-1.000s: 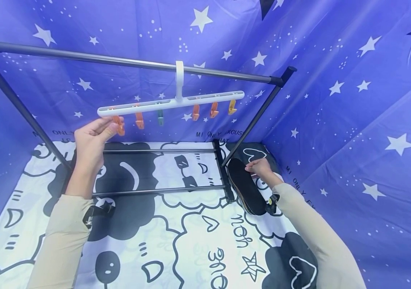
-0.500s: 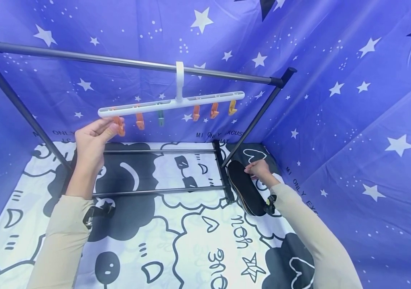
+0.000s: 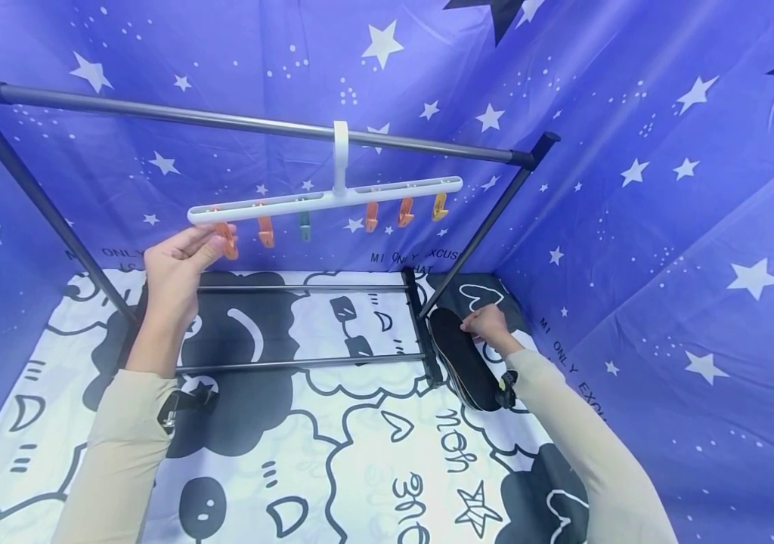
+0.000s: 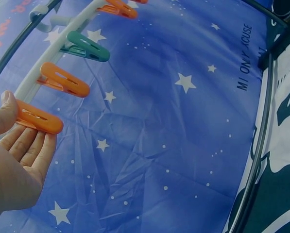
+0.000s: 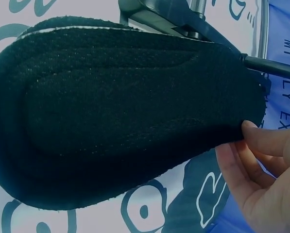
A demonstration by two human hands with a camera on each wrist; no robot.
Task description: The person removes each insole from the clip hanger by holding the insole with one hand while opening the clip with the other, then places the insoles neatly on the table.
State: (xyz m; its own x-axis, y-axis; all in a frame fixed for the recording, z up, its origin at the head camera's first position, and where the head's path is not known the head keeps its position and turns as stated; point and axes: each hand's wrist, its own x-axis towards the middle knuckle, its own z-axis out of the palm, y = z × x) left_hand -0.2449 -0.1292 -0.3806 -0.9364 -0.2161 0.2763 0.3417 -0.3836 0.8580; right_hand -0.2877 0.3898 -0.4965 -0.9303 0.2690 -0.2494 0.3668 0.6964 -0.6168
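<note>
My left hand (image 3: 172,279) pinches the orange clip (image 3: 228,243) at the left end of a white hanger (image 3: 264,208). In the left wrist view the thumb presses the clip (image 4: 40,119) from above, with the fingers underneath. Low on the right, my right hand (image 3: 487,325) pinches the edge of a black shoe insole (image 3: 465,363) between thumb and fingers. The right wrist view shows this insole (image 5: 110,107) large and face-on, its narrower end near the fingers. Behind its upper edge shows a second dark layer with a pale rim (image 5: 79,23).
A dark metal rack carries the hanger on its top bar (image 3: 210,117). Along the hanger hang other clips: orange, a green clip (image 3: 304,225) and a yellow clip (image 3: 439,206). The insole lies close to the rack's right foot (image 3: 433,370). A starry blue curtain (image 3: 632,249) stands behind.
Both hands keep the same hold. The head view has shifted slightly, so the scene sits a little lower; the right forearm has drawn slightly left.
</note>
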